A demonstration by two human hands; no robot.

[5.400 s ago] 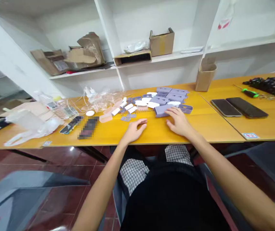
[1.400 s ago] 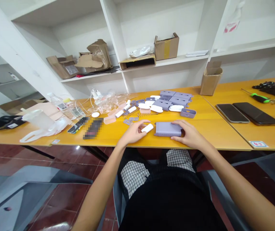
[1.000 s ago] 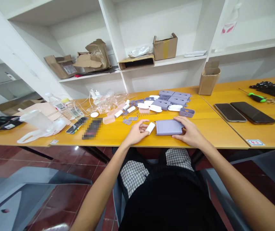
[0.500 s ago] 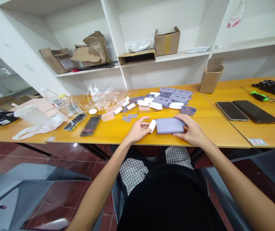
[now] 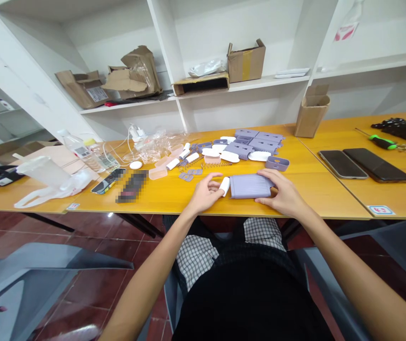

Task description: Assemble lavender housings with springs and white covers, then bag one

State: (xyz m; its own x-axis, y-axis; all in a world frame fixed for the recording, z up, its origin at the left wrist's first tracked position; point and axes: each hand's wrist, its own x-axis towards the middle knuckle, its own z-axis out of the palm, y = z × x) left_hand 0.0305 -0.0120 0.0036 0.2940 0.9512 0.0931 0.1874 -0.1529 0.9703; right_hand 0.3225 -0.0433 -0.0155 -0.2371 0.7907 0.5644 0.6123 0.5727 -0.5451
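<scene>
My right hand [image 5: 283, 194] grips one end of a ribbed purple plastic case [image 5: 249, 186] with thumb and fingers, close to the table's front edge. A small white oval cap [image 5: 225, 186] is pinched in my left hand [image 5: 207, 192], beside the other end of the case. Only a narrow gap parts cap and case. Beyond my hands lie more purple cases [image 5: 265, 142], several white oval caps [image 5: 230, 156], a short purple oval shell [image 5: 277, 163], thin coil springs [image 5: 219, 165], white cylinders [image 5: 173, 164] and small flat grey pieces [image 5: 190, 174].
Left of the parts are clear plastic wrapping [image 5: 160, 144], a phone [image 5: 108, 181], a blurred-out dark item [image 5: 132, 186] and a plastic bag [image 5: 42, 189]. To the right are two dark phones [image 5: 376, 165], a green-and-black screwdriver [image 5: 382, 141] and a tall cardboard box [image 5: 312, 113].
Hardly anything differs. The white cap in my left hand has tilted very slightly beside the case, and the whole view has shifted a little.
</scene>
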